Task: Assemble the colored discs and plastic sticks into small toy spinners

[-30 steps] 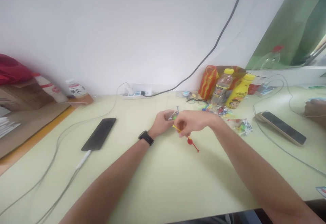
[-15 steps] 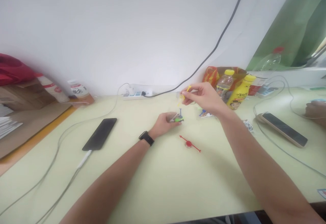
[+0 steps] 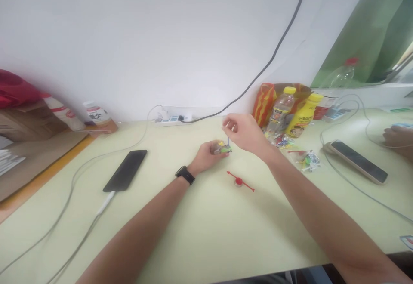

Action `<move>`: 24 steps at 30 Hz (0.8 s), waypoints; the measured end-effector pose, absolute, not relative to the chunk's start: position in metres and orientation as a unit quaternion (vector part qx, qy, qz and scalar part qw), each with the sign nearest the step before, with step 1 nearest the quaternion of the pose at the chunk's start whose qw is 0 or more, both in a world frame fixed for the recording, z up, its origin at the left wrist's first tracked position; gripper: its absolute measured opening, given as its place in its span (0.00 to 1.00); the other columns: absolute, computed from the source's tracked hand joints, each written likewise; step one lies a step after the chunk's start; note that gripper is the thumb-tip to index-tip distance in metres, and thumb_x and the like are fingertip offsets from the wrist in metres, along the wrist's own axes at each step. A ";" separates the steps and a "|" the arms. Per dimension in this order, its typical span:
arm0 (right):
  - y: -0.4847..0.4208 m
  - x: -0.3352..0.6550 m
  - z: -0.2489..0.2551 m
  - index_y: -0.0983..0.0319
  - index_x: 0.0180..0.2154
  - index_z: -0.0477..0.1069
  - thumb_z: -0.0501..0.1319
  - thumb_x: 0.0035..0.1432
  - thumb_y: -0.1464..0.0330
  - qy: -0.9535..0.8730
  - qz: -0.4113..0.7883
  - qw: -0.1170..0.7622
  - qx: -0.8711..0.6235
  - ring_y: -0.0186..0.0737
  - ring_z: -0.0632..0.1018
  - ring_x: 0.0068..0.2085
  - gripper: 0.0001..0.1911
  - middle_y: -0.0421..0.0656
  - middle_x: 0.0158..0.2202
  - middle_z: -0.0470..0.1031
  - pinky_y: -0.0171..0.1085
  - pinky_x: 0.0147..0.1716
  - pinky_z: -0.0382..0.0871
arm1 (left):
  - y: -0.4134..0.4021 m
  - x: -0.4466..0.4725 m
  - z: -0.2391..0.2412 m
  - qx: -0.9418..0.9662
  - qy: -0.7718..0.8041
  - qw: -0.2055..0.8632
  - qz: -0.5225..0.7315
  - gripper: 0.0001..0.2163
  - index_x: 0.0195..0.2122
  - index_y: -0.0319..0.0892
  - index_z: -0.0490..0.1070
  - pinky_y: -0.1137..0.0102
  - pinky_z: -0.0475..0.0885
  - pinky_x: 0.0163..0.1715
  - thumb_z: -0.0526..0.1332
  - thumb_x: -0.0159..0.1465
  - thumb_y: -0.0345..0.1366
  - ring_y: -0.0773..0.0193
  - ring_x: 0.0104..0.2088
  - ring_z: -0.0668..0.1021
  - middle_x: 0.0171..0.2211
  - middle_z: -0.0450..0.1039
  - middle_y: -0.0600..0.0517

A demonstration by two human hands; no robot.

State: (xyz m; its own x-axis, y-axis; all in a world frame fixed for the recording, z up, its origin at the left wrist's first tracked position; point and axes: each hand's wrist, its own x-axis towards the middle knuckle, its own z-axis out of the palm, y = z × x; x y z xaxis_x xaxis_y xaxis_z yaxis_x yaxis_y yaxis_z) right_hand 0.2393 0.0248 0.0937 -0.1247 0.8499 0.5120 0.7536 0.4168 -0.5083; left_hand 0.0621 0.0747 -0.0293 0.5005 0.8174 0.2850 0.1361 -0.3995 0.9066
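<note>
My left hand (image 3: 209, 156), with a black watch on its wrist, is closed around a small bunch of coloured plastic pieces (image 3: 222, 148). Yellow and green parts show at its fingertips; whether a clear wrapper is around them I cannot tell. Just above, my right hand (image 3: 243, 132) is pinched, its fingertips at the top of a thin blue plastic piece (image 3: 228, 141) that stands up from the bunch. The fingers partly hide the contact. Nearer to me on the table lies a red plastic piece with a long arrow-like bar (image 3: 238, 181) and a round, pale base.
Clear packets of small coloured parts (image 3: 308, 160) lie right of my right hand. Behind are a yellow bottle (image 3: 301, 116), a clear bottle (image 3: 281, 111) and a power strip (image 3: 172, 121). Phones lie left (image 3: 125, 171) and right (image 3: 359, 161), with cables. Another person's hand (image 3: 398, 137) is far right.
My right hand has moved down and slightly left, to the bunch. The yellow piece it held is no longer in its fingers; yellow now shows in my left hand.
</note>
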 end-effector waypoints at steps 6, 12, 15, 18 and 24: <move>0.015 0.244 0.109 0.59 0.33 0.76 0.61 0.63 0.66 -0.763 0.042 0.388 -0.515 0.38 0.75 0.31 0.07 0.41 0.32 0.81 0.37 0.33 0.64 | 0.071 0.064 -0.026 0.737 0.314 0.440 0.405 0.17 0.46 0.41 0.78 0.63 0.76 0.46 0.70 0.62 0.47 0.54 0.46 0.82 0.46 0.81 0.45; 0.008 0.238 0.108 0.59 0.37 0.76 0.57 0.67 0.67 -0.833 0.026 0.295 -0.468 0.43 0.76 0.41 0.09 0.44 0.38 0.81 0.40 0.42 0.65 | 0.070 0.062 -0.025 0.765 0.308 0.424 0.374 0.16 0.39 0.39 0.79 0.65 0.75 0.38 0.70 0.62 0.49 0.56 0.38 0.80 0.37 0.80 0.47; 0.007 0.234 0.103 0.59 0.45 0.76 0.59 0.67 0.63 -0.839 0.002 0.253 -0.482 0.50 0.75 0.48 0.10 0.49 0.43 0.80 0.44 0.46 0.64 | 0.070 0.062 -0.024 0.768 0.319 0.413 0.371 0.17 0.36 0.39 0.79 0.65 0.73 0.34 0.70 0.61 0.50 0.56 0.34 0.79 0.32 0.79 0.48; 0.008 0.233 0.099 0.60 0.48 0.74 0.61 0.66 0.62 -0.828 -0.001 0.236 -0.509 0.51 0.75 0.49 0.12 0.50 0.43 0.79 0.43 0.45 0.64 | 0.069 0.062 -0.024 0.769 0.323 0.406 0.374 0.17 0.35 0.39 0.78 0.66 0.71 0.32 0.70 0.60 0.51 0.58 0.32 0.77 0.30 0.77 0.49; 0.007 0.235 0.101 0.59 0.47 0.75 0.62 0.65 0.62 -0.828 0.075 0.180 -0.526 0.43 0.75 0.37 0.11 0.43 0.34 0.78 0.38 0.34 0.60 | 0.069 0.063 -0.026 0.792 0.340 0.355 0.362 0.18 0.28 0.40 0.72 0.71 0.58 0.24 0.70 0.60 0.50 0.68 0.25 0.64 0.22 0.63 0.56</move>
